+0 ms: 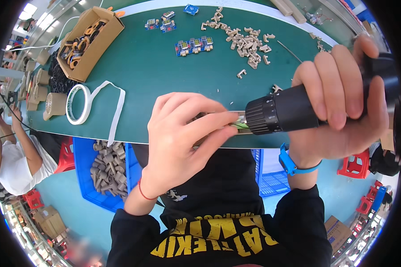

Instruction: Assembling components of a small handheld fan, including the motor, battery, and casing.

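1. The right hand curls closed around a ribbed, black, cylindrical drill.
2. The left hand, fingers nearly together, pinches a small part showing green at the drill's tip, by the worktop's near edge.
3. Beyond lie angular beige clips.

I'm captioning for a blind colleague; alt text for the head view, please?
A person's right hand holds a black drill-driver up to a mostly hidden part pinched in the left hand, at a green worktable. Beyond lie beige clips and blue circuit boards.
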`<control>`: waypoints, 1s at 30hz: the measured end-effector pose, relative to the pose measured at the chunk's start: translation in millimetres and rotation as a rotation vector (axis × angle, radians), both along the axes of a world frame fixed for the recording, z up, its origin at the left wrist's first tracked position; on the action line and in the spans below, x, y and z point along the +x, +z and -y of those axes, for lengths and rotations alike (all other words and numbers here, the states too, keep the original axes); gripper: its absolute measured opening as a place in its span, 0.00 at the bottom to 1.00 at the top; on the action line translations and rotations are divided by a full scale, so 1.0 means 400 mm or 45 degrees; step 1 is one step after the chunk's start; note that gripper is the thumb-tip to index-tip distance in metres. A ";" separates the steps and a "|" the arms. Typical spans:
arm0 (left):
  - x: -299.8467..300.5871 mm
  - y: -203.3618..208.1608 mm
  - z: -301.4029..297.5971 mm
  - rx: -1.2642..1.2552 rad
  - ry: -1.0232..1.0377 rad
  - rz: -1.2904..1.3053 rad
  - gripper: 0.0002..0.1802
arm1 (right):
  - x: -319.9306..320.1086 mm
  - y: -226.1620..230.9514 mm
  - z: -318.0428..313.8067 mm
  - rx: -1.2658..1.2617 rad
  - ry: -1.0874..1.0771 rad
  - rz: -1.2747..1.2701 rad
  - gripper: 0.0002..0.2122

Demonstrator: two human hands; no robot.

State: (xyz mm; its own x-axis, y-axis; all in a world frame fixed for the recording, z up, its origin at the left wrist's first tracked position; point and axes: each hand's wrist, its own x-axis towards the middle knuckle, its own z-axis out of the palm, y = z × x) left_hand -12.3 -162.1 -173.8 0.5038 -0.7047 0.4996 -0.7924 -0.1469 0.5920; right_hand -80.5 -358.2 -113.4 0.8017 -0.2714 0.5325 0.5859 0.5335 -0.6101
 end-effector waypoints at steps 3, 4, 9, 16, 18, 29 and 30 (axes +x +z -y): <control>-0.005 0.022 -0.007 0.138 0.035 -0.094 0.23 | 0.007 -0.027 -0.057 0.041 -0.136 0.082 0.16; 0.001 0.022 -0.009 0.215 0.016 -0.031 0.26 | 0.006 -0.020 -0.047 0.037 -0.139 0.072 0.16; 0.015 0.021 -0.015 0.317 -0.046 0.024 0.28 | 0.013 -0.004 -0.027 -0.418 0.054 -0.039 0.17; 0.019 0.015 -0.018 0.297 -0.082 -0.021 0.23 | 0.046 -0.015 -0.048 -0.496 0.104 -0.088 0.14; 0.021 0.014 -0.017 0.308 -0.087 -0.025 0.22 | 0.035 -0.012 -0.048 -0.518 0.111 -0.097 0.13; 0.014 0.011 -0.019 0.265 -0.080 -0.024 0.17 | 0.068 -0.001 -0.067 -0.644 0.206 -0.110 0.08; 0.014 0.006 -0.019 0.262 -0.068 -0.026 0.17 | 0.074 0.000 -0.064 -0.656 0.223 -0.112 0.07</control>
State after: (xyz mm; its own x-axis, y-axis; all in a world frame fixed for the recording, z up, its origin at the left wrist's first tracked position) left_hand -6.7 -154.6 -171.4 0.4717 -0.8166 0.3325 -0.7904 -0.2245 0.5700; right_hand -50.9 -332.6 -113.3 0.8587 0.1484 0.4904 0.4505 0.2376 -0.8606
